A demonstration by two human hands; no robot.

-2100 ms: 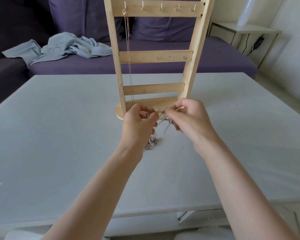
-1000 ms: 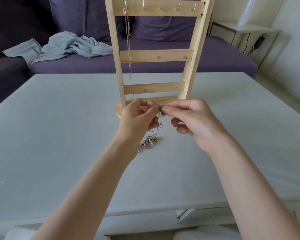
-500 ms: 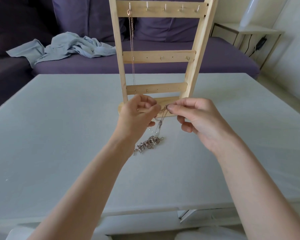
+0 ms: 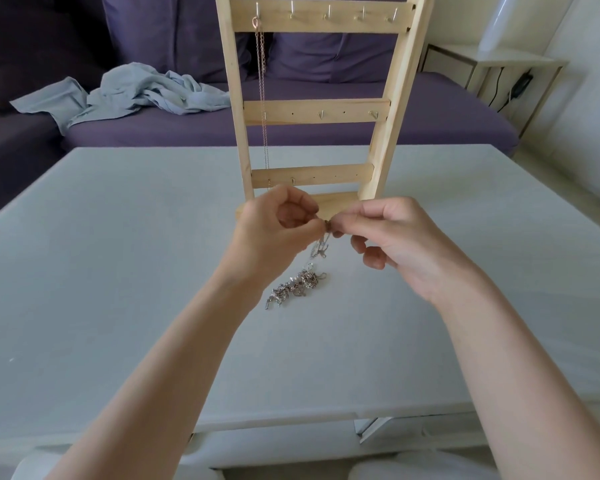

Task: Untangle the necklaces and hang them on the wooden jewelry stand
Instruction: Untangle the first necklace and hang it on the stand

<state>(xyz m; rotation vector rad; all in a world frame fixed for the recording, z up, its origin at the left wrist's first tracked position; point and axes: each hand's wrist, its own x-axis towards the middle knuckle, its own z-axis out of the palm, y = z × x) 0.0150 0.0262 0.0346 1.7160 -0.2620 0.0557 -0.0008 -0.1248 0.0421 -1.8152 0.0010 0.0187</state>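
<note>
Head view is showing the tangled necklaces (image 4: 300,284) lying in a silvery clump on the table (image 4: 101,258), with one thin strand rising from it into my grip. I am judging the chains light, limp and easily kinked, best taken near the knot with fingertips only. My left hand (image 4: 274,230) and right hand (image 4: 392,233) are pinching that strand between them, fingertips nearly touching, just above the clump. Just behind my hands the wooden jewelry stand (image 4: 312,112) is standing upright, one hung necklace (image 4: 262,98) already dangling from its top left hook.
</note>
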